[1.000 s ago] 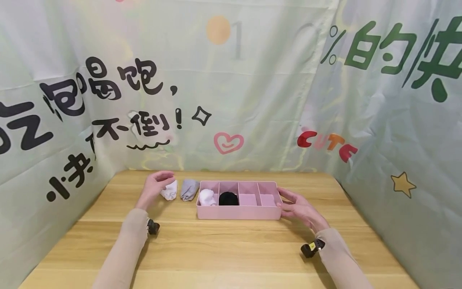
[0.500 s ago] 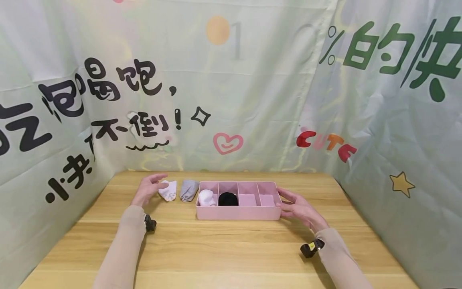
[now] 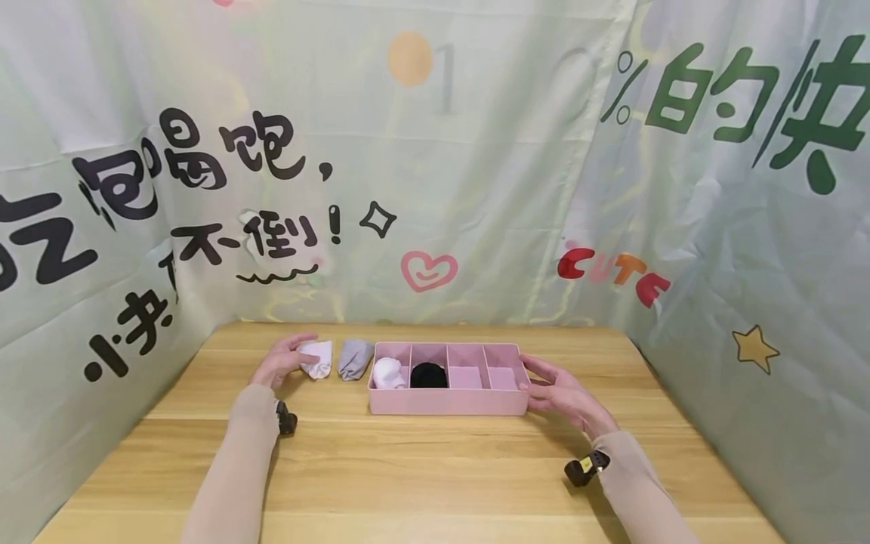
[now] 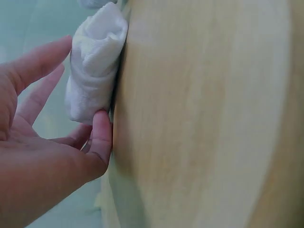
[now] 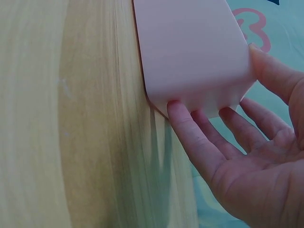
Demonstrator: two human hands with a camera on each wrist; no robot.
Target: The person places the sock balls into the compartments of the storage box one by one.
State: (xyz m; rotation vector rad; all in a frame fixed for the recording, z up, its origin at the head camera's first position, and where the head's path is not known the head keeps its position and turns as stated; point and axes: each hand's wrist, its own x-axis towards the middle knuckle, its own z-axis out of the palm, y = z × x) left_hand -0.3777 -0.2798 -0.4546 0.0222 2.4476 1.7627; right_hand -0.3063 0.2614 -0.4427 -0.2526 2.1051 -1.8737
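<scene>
A rolled white sock lies on the wooden table left of a pink divided tray. My left hand is at this sock. In the left wrist view the thumb touches the sock low down, and the fingers lie fairly straight behind it. My right hand rests against the tray's right end. Its straight fingers lie along the end wall and the thumb sits near the rim. The tray holds a white sock and a black sock; its two right compartments show bare pink.
A rolled grey sock lies between the white sock and the tray. Printed cloth walls close in the table at the back and on both sides. Small cameras sit on both wrists.
The left hand drew back a little from the white sock with its fingers spread, then came back to touch it. The right hand and the tray have stayed put.
</scene>
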